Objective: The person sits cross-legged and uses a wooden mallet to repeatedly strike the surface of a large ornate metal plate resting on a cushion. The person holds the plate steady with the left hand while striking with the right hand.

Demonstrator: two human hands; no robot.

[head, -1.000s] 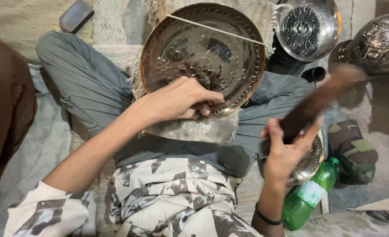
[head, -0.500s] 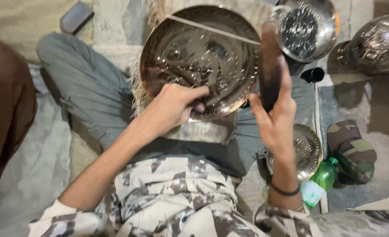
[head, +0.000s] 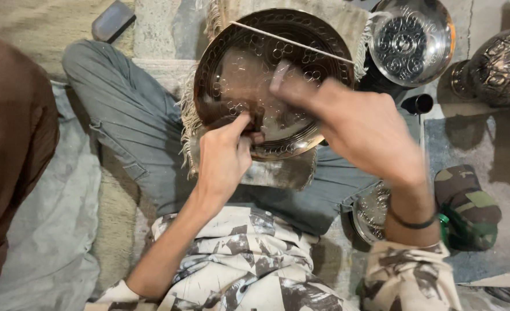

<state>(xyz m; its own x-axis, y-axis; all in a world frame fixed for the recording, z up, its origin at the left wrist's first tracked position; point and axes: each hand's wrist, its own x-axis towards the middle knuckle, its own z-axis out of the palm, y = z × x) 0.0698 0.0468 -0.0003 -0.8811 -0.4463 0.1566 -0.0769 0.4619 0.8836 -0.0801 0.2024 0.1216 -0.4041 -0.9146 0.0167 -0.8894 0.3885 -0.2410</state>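
Nearest the camera, the person's patterned shirt (head: 237, 265) filled the lower frame, and grey trousers (head: 134, 132) covered the crossed legs. The left hand (head: 223, 158) reached forward from the lap, its fingers (head: 240, 124) pinched on a small dark tool (head: 256, 118) whose tip pressed against the face of the engraved metal plate (head: 249, 69). The plate leaned on a fringed cloth pad (head: 278, 170) over the lap, tilted toward the person. The right hand (head: 364, 129) hung over the right half of the plate, motion-blurred; its fingers were curled around something pale at their tip (head: 279, 78), though I cannot tell what it was. A dark band (head: 413, 222) circled that wrist. Beside the right forearm lay a smaller shiny dish (head: 373, 210), half hidden, and a camouflage cap (head: 468, 201) lay on the floor just right of it. Beyond the plate, a thin stick (head: 289, 41) lay across its upper rim. Farther right stood a patterned silver bowl (head: 413, 40) and an embossed metal vase (head: 499, 66). At the far left edge was a brown garment (head: 10, 155), and a dark flat block (head: 112, 20) lay at the top.
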